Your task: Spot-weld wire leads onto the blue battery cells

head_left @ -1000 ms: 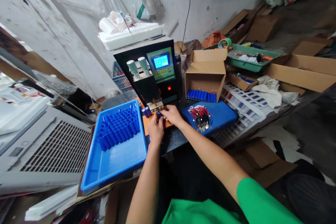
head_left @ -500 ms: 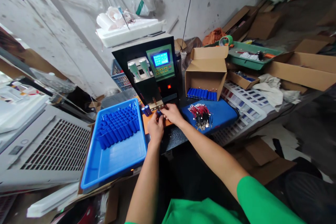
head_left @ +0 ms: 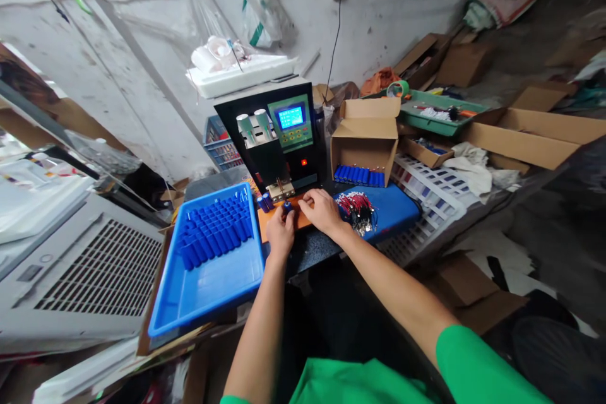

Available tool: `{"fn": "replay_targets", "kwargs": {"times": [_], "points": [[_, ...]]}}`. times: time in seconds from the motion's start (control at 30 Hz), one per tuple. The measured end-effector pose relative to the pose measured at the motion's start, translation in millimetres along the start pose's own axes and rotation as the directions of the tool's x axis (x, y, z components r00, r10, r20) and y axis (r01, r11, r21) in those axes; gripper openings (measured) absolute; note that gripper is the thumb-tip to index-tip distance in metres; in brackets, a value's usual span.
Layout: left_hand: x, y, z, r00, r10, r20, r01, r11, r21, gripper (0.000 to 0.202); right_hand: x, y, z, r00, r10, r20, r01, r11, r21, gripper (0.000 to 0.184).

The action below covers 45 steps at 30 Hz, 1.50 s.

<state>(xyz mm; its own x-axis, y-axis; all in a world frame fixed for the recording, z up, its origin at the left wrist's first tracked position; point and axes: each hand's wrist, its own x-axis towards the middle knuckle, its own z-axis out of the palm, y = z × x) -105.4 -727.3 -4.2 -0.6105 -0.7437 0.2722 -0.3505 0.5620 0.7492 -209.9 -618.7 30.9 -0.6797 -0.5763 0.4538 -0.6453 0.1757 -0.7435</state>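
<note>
Pinched upright in my left hand (head_left: pixel 280 232) is a blue cylindrical battery cell (head_left: pixel 288 206), just below the electrode pins of a black spot welder (head_left: pixel 265 170). To the right of the cell, my right hand (head_left: pixel 320 210) is closed, thumb and fingertips together over the orange board (head_left: pixel 300 219); what they hold, if anything, is too small to make out. Other blue cells (head_left: pixel 265 202) stand left of the electrodes. Near my right wrist, a bundle of red and black wires (head_left: pixel 357 209) with white connectors lies on a blue pad (head_left: pixel 398 205).
On the left, a blue tray (head_left: pixel 208 290) holds rows of blue cells. Behind the wires stands an open cardboard box (head_left: pixel 364 129) with more cells in it. A white plastic basket (head_left: pixel 430 189) and a green tray (head_left: pixel 440 120) are at the right.
My right hand has drawn away from the cell and the electrodes, to the right. My left hand still holds the cell in front of the welder. The camera view has shifted slightly.
</note>
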Motion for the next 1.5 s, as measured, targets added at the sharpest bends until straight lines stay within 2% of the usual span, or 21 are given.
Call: {"fn": "replay_targets", "kwargs": {"times": [0.07,0.17,0.27,0.33,0.43,0.5,0.63,0.73,0.83,0.97,1.1,1.3,1.4,1.5], "points": [[0.1,-4.4,0.9,0.999,0.053,0.01,-0.053,0.998,0.023,0.035,-2.9,-4.1,-9.0,0.986,-0.169,0.005,0.168,0.973,-0.156,0.017],[1.3,-9.3,1.5,0.982,0.191,0.008,-0.191,0.98,0.053,0.037,-1.5,-8.9,-10.9,0.936,-0.33,0.12,0.35,0.905,-0.243,0.024],[5.5,-11.6,2.4,0.955,0.295,-0.002,-0.294,0.952,0.08,0.038,3.2,-8.0,-2.9,0.893,-0.37,0.255,0.431,0.867,-0.251,0.021],[8.9,-11.2,3.6,0.952,0.304,-0.022,-0.3,0.948,0.102,0.038,5.9,-3.7,3.0,0.885,-0.367,0.286,0.441,0.857,-0.266,0.021],[10.8,-7.7,4.3,0.947,0.312,-0.077,-0.301,0.945,0.131,0.044,8.2,7.6,3.7,0.905,-0.35,0.244,0.413,0.86,-0.299,0.023],[9.6,-4.7,3.4,0.945,0.316,-0.077,-0.302,0.94,0.156,0.048,10.4,20.5,-6.0,0.93,-0.327,0.167,0.364,0.879,-0.308,0.025],[6.3,-2.3,2.7,0.94,0.339,-0.029,-0.322,0.915,0.243,0.041,22.0,65.1,-49.7,0.967,-0.244,-0.073,0.204,0.915,-0.348,0.029],[6.1,-2.5,4.9,0.928,0.366,-0.074,-0.332,0.9,0.283,0.036,35.1,108.5,-84.5,0.962,-0.172,-0.214,0.064,0.898,-0.435,0.032],[6.9,-1.8,7.0,0.914,0.392,-0.106,-0.344,0.885,0.313,0.034,46.4,147.0,-100.1,0.961,-0.108,-0.253,-0.037,0.859,-0.51,0.033],[7.4,-1.5,7.4,0.9,0.42,-0.114,-0.364,0.87,0.332,0.034,53.6,178.0,-92.3,0.976,-0.016,-0.219,-0.119,0.8,-0.588,0.033],[7.6,-4.4,7.9,0.901,0.419,-0.107,-0.37,0.875,0.314,0.033,54.1,188.2,-82.2,0.98,0.029,-0.195,-0.147,0.768,-0.623,0.034],[7.0,-5.0,8.4,0.91,0.404,-0.092,-0.362,0.884,0.295,0.032,51.4,187.5,-84.7,0.985,0.068,-0.159,-0.155,0.751,-0.642,0.041],[6.4,-4.3,8.0,0.906,0.415,-0.088,-0.374,0.879,0.296,0.033,50.2,183.3,-90.2,0.988,0.078,-0.136,-0.146,0.777,-0.613,0.041],[5.9,-4.7,7.8,0.906,0.416,-0.08,-0.378,0.879,0.291,0.034,46.7,176.0,-98.6,0.984,0.015,-0.178,-0.108,0.846,-0.522,0.043]]}}
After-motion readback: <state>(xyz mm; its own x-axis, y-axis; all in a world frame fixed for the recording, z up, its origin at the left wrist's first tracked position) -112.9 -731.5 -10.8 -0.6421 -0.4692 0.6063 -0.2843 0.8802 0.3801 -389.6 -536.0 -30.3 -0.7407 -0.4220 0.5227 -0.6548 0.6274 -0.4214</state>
